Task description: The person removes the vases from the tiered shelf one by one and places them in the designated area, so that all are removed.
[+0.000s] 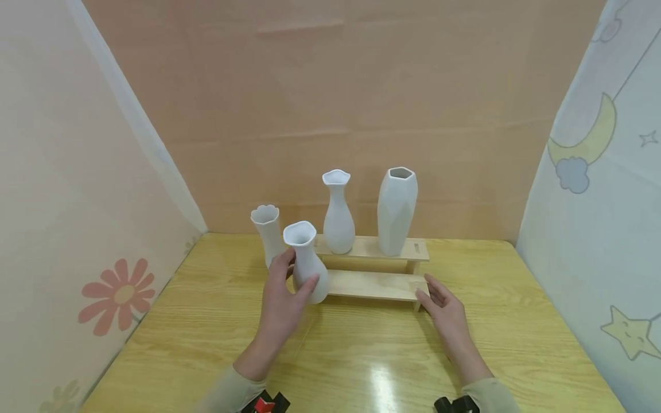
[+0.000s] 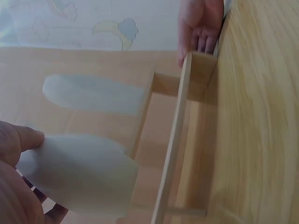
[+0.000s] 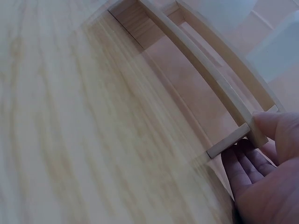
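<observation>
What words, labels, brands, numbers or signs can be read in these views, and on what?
None can be read.
The white vases and wooden stand show no lettering.
The side walls show drawings, such as a flower and a moon.

The supporting surface is a table (image 1: 206, 327) with a yellowish wood-grain top, its visible rear corner at right rounded, and a bright light reflection (image 1: 382, 384) toward its near side. Standing on it is a two-tier stand of pale wood, set toward the rear. Its lower tier (image 1: 374, 284) is in front and its upper tier (image 1: 365, 246) is behind and raised. The upper tier bears two upright white vases, well apart: a narrow-necked vase with wavy rim (image 1: 339, 223) on the left and a faceted vase (image 1: 396, 212) on the right. Left of the stand is a scalloped-rim vase (image 1: 269, 235); its base is hidden, and contact with the table cannot be confirmed.
</observation>
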Tool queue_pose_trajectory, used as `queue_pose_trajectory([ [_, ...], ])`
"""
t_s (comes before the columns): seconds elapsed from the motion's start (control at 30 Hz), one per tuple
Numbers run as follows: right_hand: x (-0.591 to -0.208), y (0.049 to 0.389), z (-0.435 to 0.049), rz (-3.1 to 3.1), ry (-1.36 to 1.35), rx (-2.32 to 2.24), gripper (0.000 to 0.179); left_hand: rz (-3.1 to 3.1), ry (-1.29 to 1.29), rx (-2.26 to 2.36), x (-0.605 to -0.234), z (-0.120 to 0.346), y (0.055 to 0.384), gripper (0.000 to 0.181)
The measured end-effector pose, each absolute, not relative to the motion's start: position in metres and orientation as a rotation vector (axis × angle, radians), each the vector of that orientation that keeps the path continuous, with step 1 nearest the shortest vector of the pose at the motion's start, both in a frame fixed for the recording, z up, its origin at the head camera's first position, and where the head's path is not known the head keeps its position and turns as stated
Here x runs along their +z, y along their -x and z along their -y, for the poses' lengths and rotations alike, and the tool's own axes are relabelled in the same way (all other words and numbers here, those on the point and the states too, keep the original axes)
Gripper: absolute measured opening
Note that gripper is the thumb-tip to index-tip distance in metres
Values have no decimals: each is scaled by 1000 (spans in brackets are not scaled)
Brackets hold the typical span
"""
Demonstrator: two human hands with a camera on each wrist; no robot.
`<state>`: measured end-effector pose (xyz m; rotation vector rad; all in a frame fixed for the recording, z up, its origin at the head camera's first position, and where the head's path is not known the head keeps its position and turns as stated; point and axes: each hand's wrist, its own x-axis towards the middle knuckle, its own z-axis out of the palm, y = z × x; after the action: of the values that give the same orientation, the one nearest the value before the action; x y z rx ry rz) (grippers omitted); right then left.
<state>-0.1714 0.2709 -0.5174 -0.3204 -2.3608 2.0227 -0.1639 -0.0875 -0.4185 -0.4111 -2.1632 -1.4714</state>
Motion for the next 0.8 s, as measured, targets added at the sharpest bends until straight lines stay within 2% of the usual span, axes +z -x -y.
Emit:
queue_pose_trajectory([
  [0.33,-513,170,-270,2349,353,2039,82,2179,225,-1428,-435,124,168,68],
  [0.8,-516,172,-272,2347,336,2066,77,2167,84,-1357,-436,166,190,69],
])
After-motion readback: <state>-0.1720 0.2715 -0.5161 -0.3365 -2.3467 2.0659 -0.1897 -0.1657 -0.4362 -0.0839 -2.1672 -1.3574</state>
